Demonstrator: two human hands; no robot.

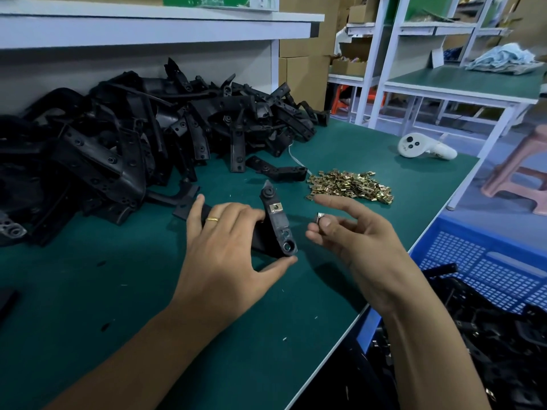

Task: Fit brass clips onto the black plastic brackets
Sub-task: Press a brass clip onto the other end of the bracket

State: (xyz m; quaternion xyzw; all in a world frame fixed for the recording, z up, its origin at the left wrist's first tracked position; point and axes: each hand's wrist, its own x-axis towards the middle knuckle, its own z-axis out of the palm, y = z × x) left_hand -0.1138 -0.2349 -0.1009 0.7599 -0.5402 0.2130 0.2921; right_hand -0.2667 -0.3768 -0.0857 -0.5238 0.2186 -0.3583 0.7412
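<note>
At frame centre, the left hand (225, 250) grips a black plastic bracket (276, 223); the right hand (352, 235) pinches what looks like a small brass clip (320, 217).

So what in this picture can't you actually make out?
Head view only:
- The bracket: its left part is hidden under the left hand.
- The clip in the right hand: mostly covered by thumb and fingers, shape unclear.
- The blue crate: cut off by the right edge; its dark contents are too dim to tell.
- The bracket pile: too tangled to count.
</note>
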